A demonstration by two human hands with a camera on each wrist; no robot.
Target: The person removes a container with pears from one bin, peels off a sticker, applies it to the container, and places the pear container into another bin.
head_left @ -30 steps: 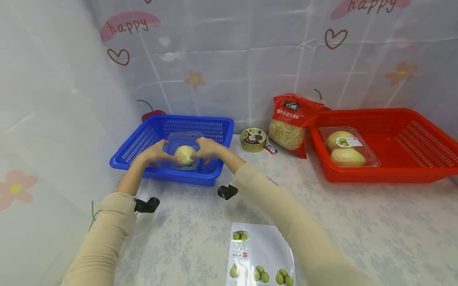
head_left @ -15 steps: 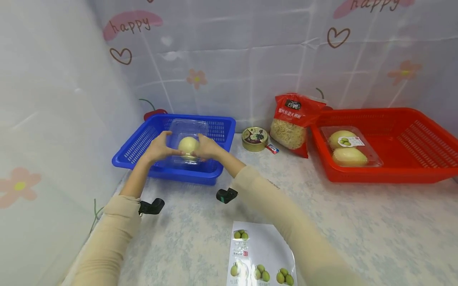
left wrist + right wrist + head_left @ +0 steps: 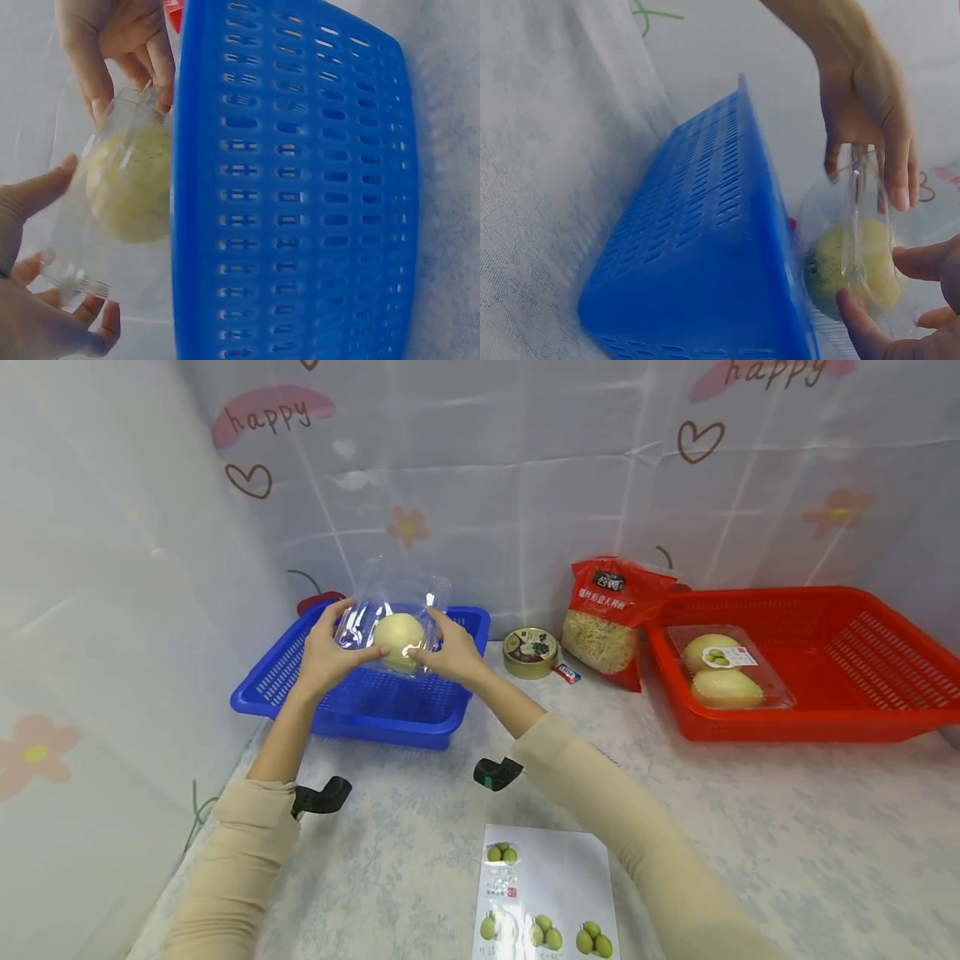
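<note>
A clear plastic clamshell box point(image 3: 384, 590) with a round pale yellow-green fruit point(image 3: 399, 635), which looks like a melon, is held above the blue basket point(image 3: 382, 725). My left hand point(image 3: 324, 653) grips the left side of the box, thumb toward me. On the opposite side my right hand point(image 3: 459, 653) grips it the same way. Both wrist views show the fruit point(image 3: 133, 184) through the plastic, next to the basket's rim. The box tilts, its far edge raised. Whether its lid is fastened I cannot tell.
At right, a red basket point(image 3: 795, 727) holds a clear box with two similar fruits point(image 3: 726, 688) and a label. Between the baskets stand a round tin point(image 3: 530, 653), a small wrapped candy point(image 3: 567, 673) and a red pasta bag point(image 3: 609, 622). A sticker sheet point(image 3: 555, 893) lies in front.
Both hands have lifted the box and fruit from inside the blue basket to above it. The box has tipped, its far edge rising. The baskets have stayed in place.
</note>
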